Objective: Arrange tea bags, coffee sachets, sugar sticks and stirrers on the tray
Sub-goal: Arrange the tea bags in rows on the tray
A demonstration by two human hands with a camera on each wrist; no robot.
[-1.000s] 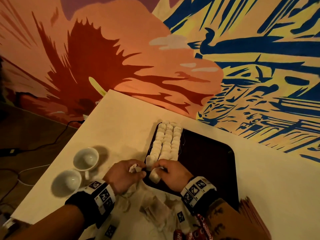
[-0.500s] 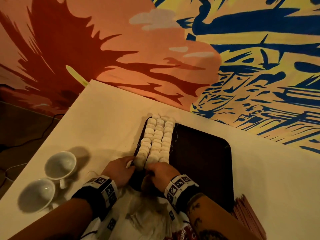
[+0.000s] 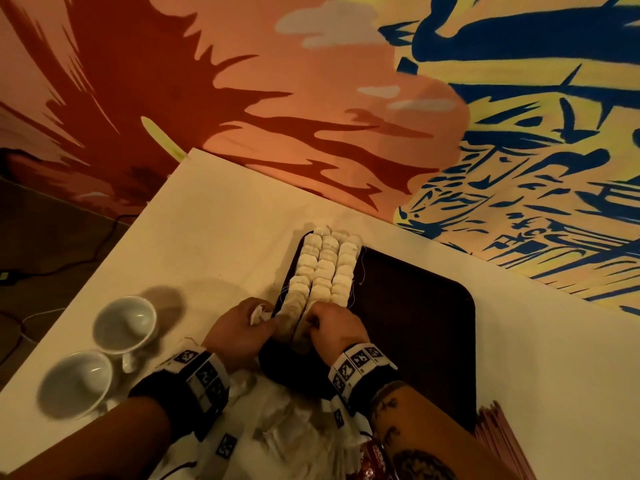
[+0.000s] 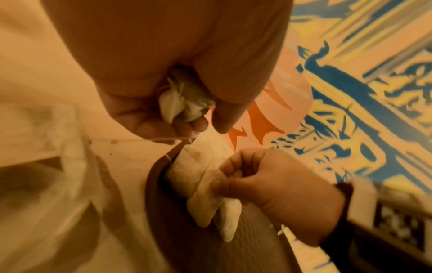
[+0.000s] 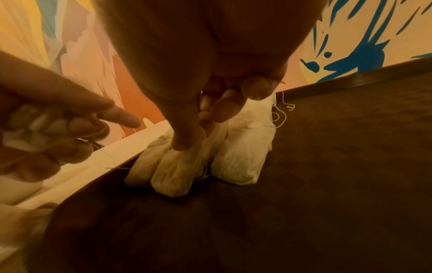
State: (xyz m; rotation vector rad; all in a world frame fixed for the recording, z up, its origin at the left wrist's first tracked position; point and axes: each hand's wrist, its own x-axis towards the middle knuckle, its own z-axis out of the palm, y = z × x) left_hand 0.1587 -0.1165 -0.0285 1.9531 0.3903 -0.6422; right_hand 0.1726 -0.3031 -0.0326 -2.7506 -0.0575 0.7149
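A dark tray (image 3: 415, 306) lies on the pale table (image 3: 214, 237). Three rows of white tea bags (image 3: 325, 268) run along the tray's left side. My right hand (image 3: 329, 323) pinches the nearest tea bag (image 5: 177, 171) of the middle row, which lies on the tray floor (image 5: 327, 184). My left hand (image 3: 242, 327), just outside the tray's left rim, grips a crumpled tea bag (image 4: 184, 103) in its curled fingers, with the index finger (image 5: 121, 114) pointing out. In the left wrist view the right hand (image 4: 268, 188) holds the row's end bags (image 4: 210, 199).
Two white cups (image 3: 124, 323) (image 3: 74, 382) stand at the table's left near its edge. A heap of loose tea bags (image 3: 294, 420) lies under my wrists. Red sachets (image 3: 374, 455) and a reddish stack (image 3: 502, 438) sit at the lower right. A painted wall (image 3: 311, 98) stands behind.
My right hand has carried its tea bag forward and set it down at the near end of the middle row. The left hand has shifted close to the tray's rim, still holding its bag.
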